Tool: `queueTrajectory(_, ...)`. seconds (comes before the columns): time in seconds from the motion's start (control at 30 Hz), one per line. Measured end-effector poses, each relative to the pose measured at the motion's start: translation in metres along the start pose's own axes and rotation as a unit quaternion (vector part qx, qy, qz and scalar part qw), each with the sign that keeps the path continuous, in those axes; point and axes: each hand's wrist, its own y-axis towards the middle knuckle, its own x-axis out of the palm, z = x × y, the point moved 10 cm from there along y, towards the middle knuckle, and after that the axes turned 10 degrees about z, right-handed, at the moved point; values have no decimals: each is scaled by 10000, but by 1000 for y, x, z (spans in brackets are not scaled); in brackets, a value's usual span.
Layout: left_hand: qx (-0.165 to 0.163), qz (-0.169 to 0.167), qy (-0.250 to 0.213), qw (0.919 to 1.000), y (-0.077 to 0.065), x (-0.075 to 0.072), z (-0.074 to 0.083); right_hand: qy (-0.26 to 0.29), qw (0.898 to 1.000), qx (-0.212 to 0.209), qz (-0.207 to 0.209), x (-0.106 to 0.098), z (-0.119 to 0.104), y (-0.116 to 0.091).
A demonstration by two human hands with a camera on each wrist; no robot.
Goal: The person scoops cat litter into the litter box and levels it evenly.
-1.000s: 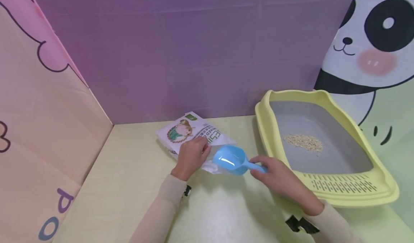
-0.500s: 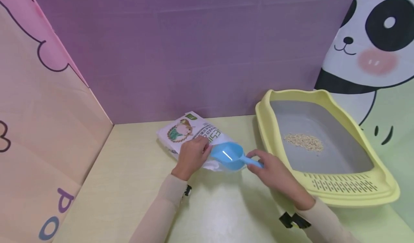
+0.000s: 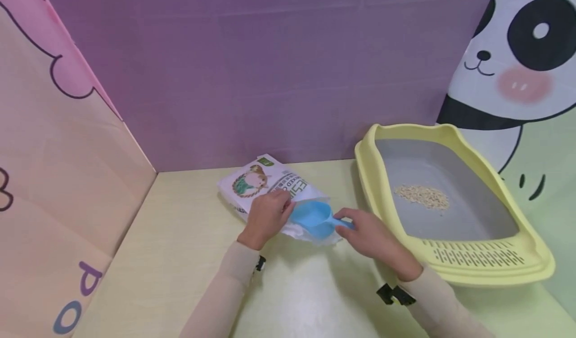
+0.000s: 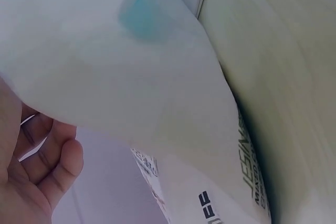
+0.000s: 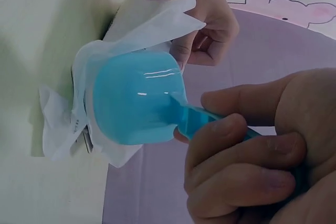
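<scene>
A white printed bag [image 3: 250,180] lies on the table with its torn mouth toward me. My left hand [image 3: 268,215] pinches the edge of that mouth and lifts it; in the left wrist view the bag's raised white film [image 4: 131,77] spreads beside the curled fingers [image 4: 50,161]. In my right hand [image 3: 369,233] is a blue scoop [image 3: 311,217], gripped by its handle. The scoop's bowl [image 5: 134,95] sits at the bag's mouth, partly between the film layers, and it looks empty. What lies deeper in the bag is hidden.
A yellow litter tray [image 3: 486,273] with a grey floor and a slotted front ledge stands to the right. A small patch of beige pellets [image 3: 423,197] lies in it. The purple wall [image 3: 288,78] closes off the back of the table.
My right hand has moved left with the scoop, bringing its bowl from in front of the bag into the mouth. The left hand stays in place on the bag.
</scene>
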Motion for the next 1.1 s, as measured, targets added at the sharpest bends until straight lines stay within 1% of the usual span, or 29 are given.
queueTrajectory(0.17,40,-100,-18,9999,1,0,0,-334,9994,-69,-12,2,-1,2)
queueTrajectory(0.3,90,-180,-41,9998,2,-1,1,-610,9981,-98,76,3,-1,5)
queueTrajectory(0.5,18,-440,-118,9990,3,1,0,-882,9960,-64,115,5,-2,11)
queueTrajectory(0.6,4,-580,-158,9982,3,2,0,-823,9966,-41,83,6,-3,14)
queueTrajectory(0.73,-30,-693,-210,9974,5,-1,1,-500,9987,107,-23,11,-3,18)
queueTrajectory(0.8,-50,-743,-234,9970,6,-3,2,-364,9992,166,6,13,-3,19)
queueTrajectory(0.87,-66,-789,-256,9965,6,-4,2,-317,9993,147,149,12,-4,22)
queueTrajectory(0.93,-62,-822,-245,9963,6,-4,2,-336,9987,22,381,10,-7,24)
queueTrajectory(1.0,-56,-829,-227,9963,7,-4,1,-469,9968,-156,635,6,-10,26)
queueTrajectory(1.1,-63,-802,-223,9965,7,-4,0,-637,9946,-245,782,4,-14,29)
